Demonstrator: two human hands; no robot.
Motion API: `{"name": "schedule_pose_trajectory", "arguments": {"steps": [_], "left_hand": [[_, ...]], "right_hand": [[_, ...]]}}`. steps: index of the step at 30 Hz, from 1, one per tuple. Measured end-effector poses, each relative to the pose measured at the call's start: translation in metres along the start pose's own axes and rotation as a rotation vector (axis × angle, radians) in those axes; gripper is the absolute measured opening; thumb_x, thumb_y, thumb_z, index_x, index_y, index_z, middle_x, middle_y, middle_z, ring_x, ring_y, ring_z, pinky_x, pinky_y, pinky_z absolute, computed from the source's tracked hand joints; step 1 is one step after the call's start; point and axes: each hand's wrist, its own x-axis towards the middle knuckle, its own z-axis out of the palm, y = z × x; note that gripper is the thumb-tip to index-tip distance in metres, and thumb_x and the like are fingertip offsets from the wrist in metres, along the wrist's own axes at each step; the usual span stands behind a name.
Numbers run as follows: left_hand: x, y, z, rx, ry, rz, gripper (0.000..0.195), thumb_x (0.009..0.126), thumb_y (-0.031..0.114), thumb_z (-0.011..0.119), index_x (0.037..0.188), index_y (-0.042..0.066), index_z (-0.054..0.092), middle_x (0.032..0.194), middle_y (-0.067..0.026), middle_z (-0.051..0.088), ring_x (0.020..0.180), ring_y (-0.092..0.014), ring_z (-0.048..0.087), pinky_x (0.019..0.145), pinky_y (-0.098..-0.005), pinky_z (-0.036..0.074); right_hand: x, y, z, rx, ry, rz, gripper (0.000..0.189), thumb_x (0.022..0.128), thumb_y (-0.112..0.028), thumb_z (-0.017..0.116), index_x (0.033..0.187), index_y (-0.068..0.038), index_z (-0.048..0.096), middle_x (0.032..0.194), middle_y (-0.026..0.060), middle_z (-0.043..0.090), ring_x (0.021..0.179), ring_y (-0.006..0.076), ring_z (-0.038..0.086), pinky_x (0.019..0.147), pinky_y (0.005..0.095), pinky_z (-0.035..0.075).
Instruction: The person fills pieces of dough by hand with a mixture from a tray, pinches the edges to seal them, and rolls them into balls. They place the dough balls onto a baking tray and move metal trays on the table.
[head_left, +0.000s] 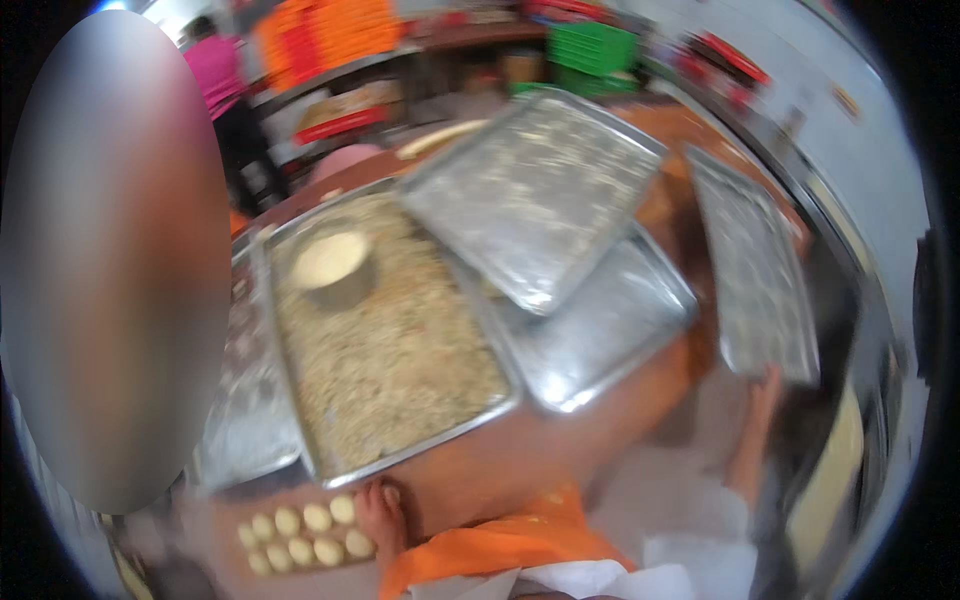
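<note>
My left hand (382, 516) rests on the brown table right beside two rows of pale dough balls (316, 517); blur hides whether its fingers hold anything. Far to the right, my right hand (768, 381) grips the lower edge of a metal baking tray (757, 277), which stands tilted beside the table. A large tray of crumbly, chopped filling (405, 352) lies before me, with a round metal container (337, 285) of pale contents standing in it. Two more metal trays overlap to its right, the upper one (532, 187) dusted with pale residue, the lower one (600, 322) shiny.
Another floury tray (251, 427) lies at the left, beside a large blurred oval. The brown tabletop (540, 457) shows along the near side. Behind the table are a person in a pink top (217, 75), orange crates (330, 37), green crates (592, 49) and a red-edged box (341, 124).
</note>
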Motion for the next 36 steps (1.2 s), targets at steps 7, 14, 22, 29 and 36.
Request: {"name": "schedule_pose_trajectory", "arguments": {"steps": [7, 14, 22, 29, 36], "left_hand": [[0.015, 0.019, -0.014, 0.063, 0.120, 0.011, 0.017, 0.075, 0.011, 0.060, 0.091, 0.007, 0.061, 0.088, -0.0092, 0.057, 0.077, -0.028, 0.054, 0.065, -0.0367, 0.045], [0.005, 0.011, -0.005, 0.075, 0.122, -0.028, 0.017, 0.073, 0.013, 0.062, 0.089, 0.008, 0.062, 0.087, -0.0080, 0.057, 0.075, -0.027, 0.055, 0.064, -0.0366, 0.045], [0.018, 0.022, -0.017, 0.049, 0.059, -0.023, 0.022, 0.074, 0.014, 0.061, 0.094, 0.005, 0.060, 0.090, -0.0100, 0.057, 0.077, -0.028, 0.054, 0.066, -0.0375, 0.045], [0.011, 0.009, -0.007, -0.002, 0.011, 0.004, 0.021, 0.082, 0.016, 0.052, 0.099, 0.004, 0.058, 0.095, -0.0165, 0.057, 0.084, -0.036, 0.053, 0.072, -0.0424, 0.043], [0.015, 0.006, 0.001, -0.078, -0.094, 0.015, 0.021, 0.083, 0.016, 0.049, 0.099, 0.007, 0.058, 0.091, -0.0149, 0.057, 0.082, -0.035, 0.051, 0.072, -0.0417, 0.041]], "right_hand": [[0.047, 0.040, 0.010, 0.034, 0.006, 0.055, 0.053, 0.073, -0.009, 0.055, 0.122, 0.004, 0.041, 0.118, 0.0175, 0.048, 0.107, 0.0322, 0.047, 0.095, 0.0417, 0.038], [0.028, 0.037, 0.058, 0.048, -0.044, 0.025, 0.056, 0.074, -0.010, 0.057, 0.125, 0.002, 0.039, 0.118, 0.0167, 0.049, 0.108, 0.0311, 0.047, 0.095, 0.0400, 0.038], [0.016, 0.037, 0.063, -0.018, -0.158, 0.021, 0.046, 0.081, -0.012, 0.053, 0.124, 0.000, 0.041, 0.119, 0.0152, 0.050, 0.111, 0.0261, 0.048, 0.094, 0.0364, 0.039], [-0.048, 0.084, 0.189, -0.091, -0.539, 0.076, 0.037, 0.088, -0.014, 0.049, 0.122, -0.002, 0.042, 0.120, 0.0138, 0.050, 0.113, 0.0217, 0.048, 0.093, 0.0333, 0.041], [-0.026, 0.259, 0.300, -0.193, -0.922, 0.206, 0.039, 0.085, -0.025, 0.057, 0.118, -0.005, 0.048, 0.106, 0.0071, 0.055, 0.094, 0.0188, 0.053, 0.080, 0.0343, 0.043]]}}
